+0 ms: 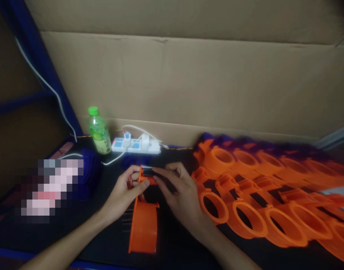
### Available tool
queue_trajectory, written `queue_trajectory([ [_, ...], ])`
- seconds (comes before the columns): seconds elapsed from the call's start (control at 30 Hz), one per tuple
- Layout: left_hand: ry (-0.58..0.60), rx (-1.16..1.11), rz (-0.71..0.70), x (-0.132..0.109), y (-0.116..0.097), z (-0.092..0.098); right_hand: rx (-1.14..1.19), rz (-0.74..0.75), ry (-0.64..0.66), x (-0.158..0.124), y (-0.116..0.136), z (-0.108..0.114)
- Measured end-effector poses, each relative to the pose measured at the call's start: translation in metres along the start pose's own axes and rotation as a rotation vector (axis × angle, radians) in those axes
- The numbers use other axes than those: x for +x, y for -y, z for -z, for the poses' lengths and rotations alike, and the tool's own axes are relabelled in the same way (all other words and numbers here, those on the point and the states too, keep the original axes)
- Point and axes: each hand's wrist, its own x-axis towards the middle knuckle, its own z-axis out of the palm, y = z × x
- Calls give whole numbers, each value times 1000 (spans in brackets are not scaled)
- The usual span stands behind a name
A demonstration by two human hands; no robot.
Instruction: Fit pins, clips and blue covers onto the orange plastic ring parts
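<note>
An orange plastic part [145, 227] with a round, ring-like lower section stands out over the dark table, tilted on edge. My left hand [123, 193] grips its upper end, thumb across the near face and fingers behind. On that upper end sits a small black piece [147, 172] with a pale toothed strip along its top. The fingertips of my right hand [180, 187] press on the black piece from the right side. Its fingers are stretched towards it, and whether they pinch it cannot be made out.
Rows of similar orange parts [246, 217] cover the right of the table [110, 243]. Behind stand a green-capped bottle [100, 131] and a white power strip [153, 146] with plugs and cables, against a cardboard wall [174, 82]. A dark blue bundle [90, 174] and a blurred-out patch lie left.
</note>
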Motion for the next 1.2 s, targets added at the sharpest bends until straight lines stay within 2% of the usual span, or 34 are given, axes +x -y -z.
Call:
queue_trajectory([
  [0.27,-73,51,-16,-1,6,0,101,-156,53,-3,4,-8],
  [0.47,-108,79,-22,2,14,2,148,-286,25,-1,0,-13],
  [0.67,-92,37,-52,-3,3,-1,98,-165,-23,-3,4,-13],
  [0.87,-95,34,-13,0,-2,4,175,-107,42,1,3,-11],
  [0.93,-116,-28,22,2,-3,8,214,-105,63,5,0,-11],
  [1.07,-234,-269,139,5,-8,21,225,-186,78,12,-13,-19],
  [1.13,-251,-371,216,8,-10,28,77,-187,118,12,-23,-27],
  [1.2,-253,-457,257,12,-11,34,-135,-141,212,10,-31,-37],
])
